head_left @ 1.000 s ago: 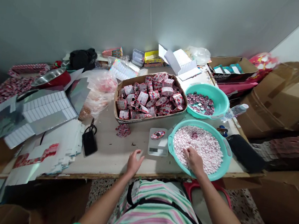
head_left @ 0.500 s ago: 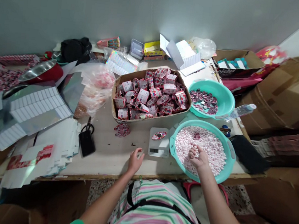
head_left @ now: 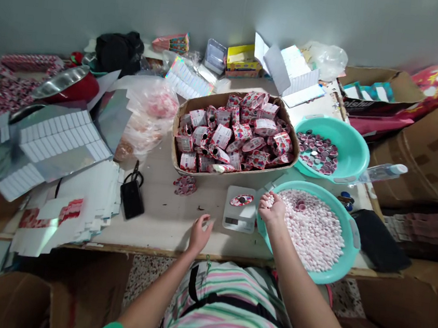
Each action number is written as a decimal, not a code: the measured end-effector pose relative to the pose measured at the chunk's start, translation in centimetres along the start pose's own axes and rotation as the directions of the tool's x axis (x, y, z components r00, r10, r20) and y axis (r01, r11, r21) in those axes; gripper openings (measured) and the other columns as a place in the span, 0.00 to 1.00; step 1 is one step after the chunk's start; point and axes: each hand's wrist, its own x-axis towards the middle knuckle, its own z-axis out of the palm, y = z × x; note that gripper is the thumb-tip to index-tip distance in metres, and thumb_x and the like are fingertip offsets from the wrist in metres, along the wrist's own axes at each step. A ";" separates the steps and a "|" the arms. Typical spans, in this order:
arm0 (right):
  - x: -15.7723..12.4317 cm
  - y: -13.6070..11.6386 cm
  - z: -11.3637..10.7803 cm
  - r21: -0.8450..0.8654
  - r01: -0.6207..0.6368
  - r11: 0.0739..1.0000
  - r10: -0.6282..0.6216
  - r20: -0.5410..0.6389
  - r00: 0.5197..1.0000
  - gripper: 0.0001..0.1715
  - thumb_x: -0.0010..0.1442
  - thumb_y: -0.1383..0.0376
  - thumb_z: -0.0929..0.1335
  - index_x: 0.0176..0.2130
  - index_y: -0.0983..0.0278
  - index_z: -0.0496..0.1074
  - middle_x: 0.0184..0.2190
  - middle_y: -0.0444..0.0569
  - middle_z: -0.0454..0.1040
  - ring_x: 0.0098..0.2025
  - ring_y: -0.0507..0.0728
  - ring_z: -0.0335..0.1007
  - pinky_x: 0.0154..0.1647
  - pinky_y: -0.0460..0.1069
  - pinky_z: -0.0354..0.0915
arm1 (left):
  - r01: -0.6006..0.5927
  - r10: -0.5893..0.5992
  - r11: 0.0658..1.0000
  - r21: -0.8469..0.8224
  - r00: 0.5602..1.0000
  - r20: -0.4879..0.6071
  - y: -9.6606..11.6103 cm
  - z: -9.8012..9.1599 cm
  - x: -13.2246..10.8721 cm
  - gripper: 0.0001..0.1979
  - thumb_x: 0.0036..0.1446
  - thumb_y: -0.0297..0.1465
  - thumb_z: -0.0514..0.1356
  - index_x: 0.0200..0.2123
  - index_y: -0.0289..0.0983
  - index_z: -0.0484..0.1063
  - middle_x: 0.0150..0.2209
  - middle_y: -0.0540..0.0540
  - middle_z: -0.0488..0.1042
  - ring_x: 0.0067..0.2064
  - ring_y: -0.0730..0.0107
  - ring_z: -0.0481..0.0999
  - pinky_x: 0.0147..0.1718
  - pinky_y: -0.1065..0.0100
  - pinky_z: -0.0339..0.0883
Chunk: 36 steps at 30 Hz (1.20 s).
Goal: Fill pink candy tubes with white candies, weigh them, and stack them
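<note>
Right hand: the right hand (head_left: 273, 207) hangs over the left rim of the near teal basin (head_left: 353, 239), just beside the small white scale (head_left: 239, 217); its forearm reaches in from the lower right.
Right fingers: curled narrow into a cup around a handful of pink-and-white pieces (head_left: 313, 231), a few of them showing at the fingertips.
Pieces: the rest of them fill the near teal basin, heaped across its whole floor at the front right of the table (head_left: 159, 215).
Left hand: the left hand (head_left: 200, 231) rests near the front edge of the table, left of the scale and apart from it.
Left fingers: loosely spread and slightly bent, holding nothing that can be seen.
Scale: it stands between the two hands, touching or almost touching the basin rim, with a round red-printed lid (head_left: 241, 200) lying on its platform.
Cardboard box (head_left: 177, 149): behind the scale, packed with red-and-white printed packs lying in all directions.
Far teal basin (head_left: 351, 152): behind the near one, to the right of the box, holding dark round caps over part of its floor.
Loose lids (head_left: 185, 185): a small pile on the table just in front of the box.
Black pouch (head_left: 132, 199): on the table well left of the left hand.
Flat printed cartons (head_left: 60, 220): stacked at the front left corner, beside the pouch.
Label sheets (head_left: 61, 139): white, lying behind the cartons.
Clear plastic bag (head_left: 149, 120): left of the box, with pink contents.
</note>
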 end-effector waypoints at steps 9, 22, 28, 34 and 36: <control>1.3 2.8 2.4 -0.097 0.105 0.990 -0.108 -0.023 0.994 0.17 0.65 0.57 0.58 0.26 0.61 0.57 0.14 0.35 0.57 0.12 0.45 0.49 0.09 0.39 0.43 | 0.020 -0.021 0.999 -0.034 1.000 -0.023 -0.2 0.2 -0.6 0.12 0.53 0.30 0.60 0.43 0.39 0.71 0.42 0.43 0.76 0.45 0.65 0.76 0.48 0.61 0.68; 2.4 5.7 2.9 -0.287 0.310 0.906 -0.352 -0.106 0.930 0.20 0.59 0.53 0.64 0.24 0.61 0.57 0.15 0.35 0.59 0.15 0.45 0.56 0.13 0.39 0.51 | 0.055 -0.061 0.997 -0.049 0.991 -0.115 -2.1 -1.3 -0.9 0.12 0.55 0.30 0.58 0.44 0.39 0.70 0.42 0.43 0.76 0.45 0.64 0.76 0.48 0.59 0.68; 2.1 5.8 3.3 -0.334 0.348 0.876 -0.403 -0.108 0.909 0.21 0.58 0.53 0.65 0.23 0.61 0.57 0.14 0.35 0.58 0.15 0.46 0.56 0.14 0.40 0.55 | 0.049 -0.055 0.997 -0.055 0.990 -0.130 -2.0 -1.3 -1.2 0.11 0.55 0.29 0.58 0.43 0.39 0.70 0.41 0.43 0.75 0.45 0.64 0.76 0.48 0.59 0.69; 2.0 5.9 3.3 -0.347 0.379 0.858 -0.435 -0.098 0.895 0.22 0.58 0.53 0.65 0.22 0.61 0.56 0.14 0.35 0.57 0.15 0.45 0.54 0.15 0.40 0.55 | 0.047 -0.053 0.998 -0.053 0.990 -0.129 -1.5 -1.3 -1.0 0.11 0.55 0.29 0.58 0.43 0.39 0.70 0.41 0.43 0.76 0.44 0.64 0.75 0.48 0.60 0.69; 2.1 5.9 3.2 -0.353 0.377 0.856 -0.434 -0.096 0.896 0.22 0.58 0.53 0.65 0.21 0.61 0.56 0.14 0.35 0.56 0.15 0.45 0.54 0.14 0.39 0.55 | 0.046 -0.052 0.998 -0.052 0.990 -0.130 -1.3 -1.3 -1.0 0.11 0.55 0.29 0.57 0.43 0.39 0.70 0.41 0.43 0.76 0.45 0.64 0.75 0.48 0.59 0.68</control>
